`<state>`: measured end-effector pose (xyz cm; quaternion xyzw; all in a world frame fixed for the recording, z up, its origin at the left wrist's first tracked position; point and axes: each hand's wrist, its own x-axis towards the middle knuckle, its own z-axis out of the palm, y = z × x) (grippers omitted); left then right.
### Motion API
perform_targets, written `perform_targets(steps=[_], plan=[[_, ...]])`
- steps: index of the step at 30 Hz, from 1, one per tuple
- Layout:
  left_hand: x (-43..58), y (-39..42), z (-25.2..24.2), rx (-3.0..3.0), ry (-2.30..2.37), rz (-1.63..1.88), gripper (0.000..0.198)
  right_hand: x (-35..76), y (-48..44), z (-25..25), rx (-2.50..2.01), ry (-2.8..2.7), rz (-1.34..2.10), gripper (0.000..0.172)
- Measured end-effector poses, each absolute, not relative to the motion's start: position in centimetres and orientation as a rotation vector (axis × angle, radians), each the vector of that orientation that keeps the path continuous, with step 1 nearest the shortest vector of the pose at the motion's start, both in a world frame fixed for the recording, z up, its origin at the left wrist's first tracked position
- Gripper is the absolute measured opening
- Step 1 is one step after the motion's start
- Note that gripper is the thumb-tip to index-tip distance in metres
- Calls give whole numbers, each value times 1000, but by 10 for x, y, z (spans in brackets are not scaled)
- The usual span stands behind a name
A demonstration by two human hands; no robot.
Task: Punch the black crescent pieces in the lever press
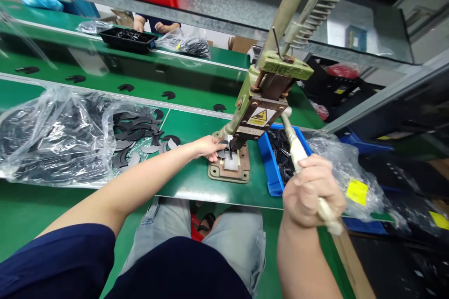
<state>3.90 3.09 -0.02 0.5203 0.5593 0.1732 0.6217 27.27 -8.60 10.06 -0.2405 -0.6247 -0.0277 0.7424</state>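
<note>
A green hand press (259, 98) stands on the table, its ram low over the metal base plate (230, 173). My left hand (209, 146) pinches a dark curved part (221, 153) on the base, under the ram. The part's far end is hidden by the ram. My right hand (314, 191) is wrapped round the press's pale lever (296, 149), which slants down towards me. Loose black and grey curved parts (135, 133) lie to the left, spilling from a clear plastic bag (63, 140). A blue bin (271, 170) of small black parts sits right of the press.
Beyond the table edge, a green conveyor (147, 81) carries several dark round pieces (169, 95). A person's hands (161, 27) are near a black tray (128, 39) behind it. A bag with a yellow label (357, 191) lies at the right. A metal shelf crosses above.
</note>
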Motion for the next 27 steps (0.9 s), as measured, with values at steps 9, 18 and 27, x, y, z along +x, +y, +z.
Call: perform_targets(steps=[9, 18, 27], plan=[[30, 6, 0, 1134, 1141, 635, 43, 285, -50, 186, -701, -1439, -72, 41], [-2, -66, 38, 1318, 964, 757, 53, 239, -95, 3, -1092, -1648, 707, 38], [7, -93, 56, 1348, 974, 713, 50, 195, -106, -3, -1062, -1500, 852, 35]])
